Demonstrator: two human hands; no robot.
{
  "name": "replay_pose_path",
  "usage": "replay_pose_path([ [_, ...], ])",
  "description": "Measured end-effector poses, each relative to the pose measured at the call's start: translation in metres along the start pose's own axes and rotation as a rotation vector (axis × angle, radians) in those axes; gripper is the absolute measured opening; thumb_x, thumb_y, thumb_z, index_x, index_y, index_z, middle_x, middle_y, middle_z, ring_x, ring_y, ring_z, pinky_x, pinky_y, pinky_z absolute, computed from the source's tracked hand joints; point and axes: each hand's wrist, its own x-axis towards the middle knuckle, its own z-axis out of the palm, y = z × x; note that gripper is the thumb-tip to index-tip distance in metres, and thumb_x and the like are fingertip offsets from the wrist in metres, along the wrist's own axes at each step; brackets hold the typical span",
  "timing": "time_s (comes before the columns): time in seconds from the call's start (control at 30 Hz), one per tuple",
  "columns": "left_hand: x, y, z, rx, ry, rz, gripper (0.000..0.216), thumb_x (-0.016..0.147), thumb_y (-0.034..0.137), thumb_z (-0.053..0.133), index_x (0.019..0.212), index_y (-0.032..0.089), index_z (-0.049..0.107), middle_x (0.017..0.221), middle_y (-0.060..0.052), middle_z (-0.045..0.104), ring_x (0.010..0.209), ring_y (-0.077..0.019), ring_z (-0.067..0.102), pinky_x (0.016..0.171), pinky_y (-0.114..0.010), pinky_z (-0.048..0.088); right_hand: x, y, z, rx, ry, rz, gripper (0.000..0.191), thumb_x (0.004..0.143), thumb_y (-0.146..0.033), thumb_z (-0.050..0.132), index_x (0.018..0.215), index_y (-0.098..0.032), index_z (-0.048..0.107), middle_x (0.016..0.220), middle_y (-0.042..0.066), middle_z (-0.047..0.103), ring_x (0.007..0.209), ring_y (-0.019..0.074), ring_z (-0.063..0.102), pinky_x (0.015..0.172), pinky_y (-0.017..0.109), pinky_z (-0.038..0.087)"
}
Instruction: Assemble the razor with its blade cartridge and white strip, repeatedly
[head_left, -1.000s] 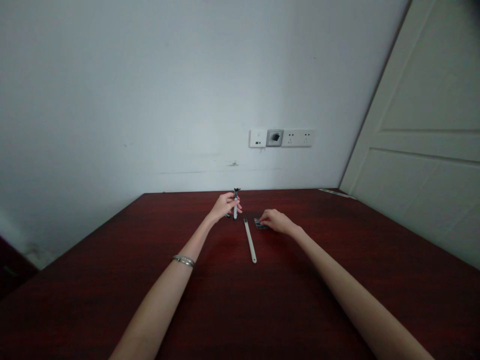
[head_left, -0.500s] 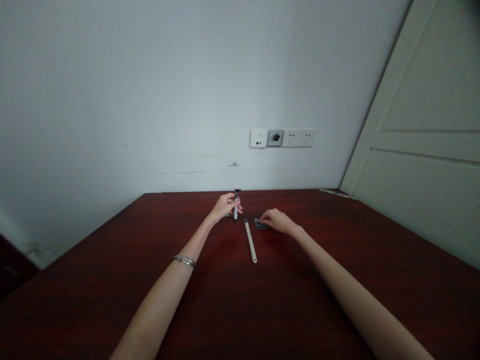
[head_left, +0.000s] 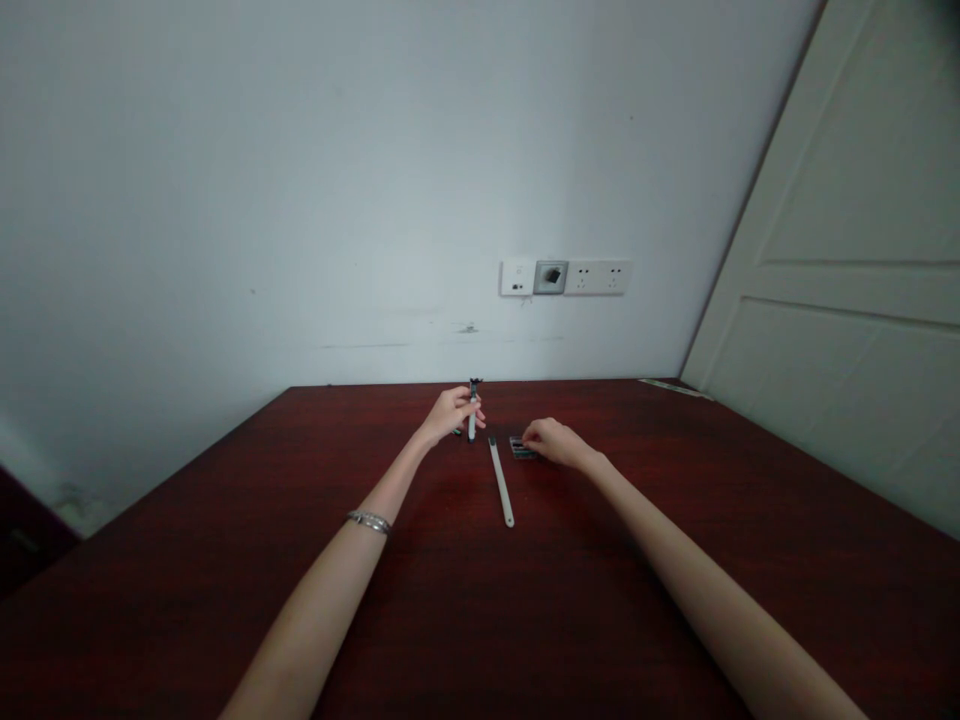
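Note:
My left hand (head_left: 453, 411) is closed around a short white-handled tool (head_left: 472, 420), held upright with its dark, jagged head at the top. Something small and greenish shows just under these fingers; its kind is unclear. To the right, my right hand (head_left: 553, 441) has its fingertips pinched together over a small flat clear pack (head_left: 519, 449) with dark pieces in it. Whether a piece sits between those fingertips is hidden. Between the hands lies a long, thin white handle (head_left: 501, 484) with a dark far end and a small hole at its near end.
The dark red wooden table (head_left: 450, 620) runs back to a pale wall with sockets (head_left: 596, 277) and a switch plate (head_left: 517, 278). A pale strip (head_left: 675, 388) lies at the far right corner. A white panelled door (head_left: 847, 260) stands along the right side.
My right hand has shifted very slightly to the right over the clear pack. The left hand and its tool look the same.

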Motion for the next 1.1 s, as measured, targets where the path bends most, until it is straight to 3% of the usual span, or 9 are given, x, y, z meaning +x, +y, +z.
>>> replay_pose_path([
  [0.4,0.002,-0.004,-0.001,0.036,-0.022,0.014,0.023,0.076,0.029,0.060,0.088,0.013,0.050,0.072,-0.009,0.066,0.058,-0.0187,0.066,0.042,-0.019,0.044,0.003,0.003,-0.001,0.104,0.036,-0.016,0.018,0.079,-0.024,0.053,0.085,-0.019,0.069,0.087,0.004,0.069,0.081,0.0154,0.062,0.073,0.022,0.043],
  [0.73,0.000,0.001,0.001,0.026,-0.018,0.006,0.024,0.072,0.025,0.064,0.089,0.012,0.051,0.080,-0.012,0.067,0.060,-0.0179,0.066,0.041,-0.017,0.042,0.005,-0.019,-0.027,0.334,0.220,-0.068,0.024,0.079,-0.028,0.050,0.083,-0.016,0.070,0.081,0.005,0.069,0.074,0.0155,0.060,0.070,0.023,0.043],
  [1.0,-0.001,0.011,0.004,-0.002,0.028,0.023,0.026,0.071,0.023,0.064,0.092,0.011,0.052,0.074,-0.009,0.067,0.059,-0.0172,0.065,0.044,-0.019,0.044,0.010,-0.038,-0.044,0.552,0.233,-0.075,0.033,0.079,-0.036,0.049,0.091,-0.013,0.069,0.068,0.003,0.063,0.051,0.0102,0.049,0.045,0.020,0.039],
  [1.1,-0.002,0.013,0.004,-0.019,0.011,0.028,0.029,0.071,0.024,0.064,0.094,0.011,0.052,0.075,-0.009,0.067,0.060,-0.0173,0.066,0.044,-0.019,0.045,0.014,-0.042,-0.046,0.557,0.245,-0.088,0.033,0.078,-0.037,0.049,0.090,-0.013,0.069,0.065,0.002,0.061,0.049,0.0096,0.047,0.043,0.020,0.037],
])
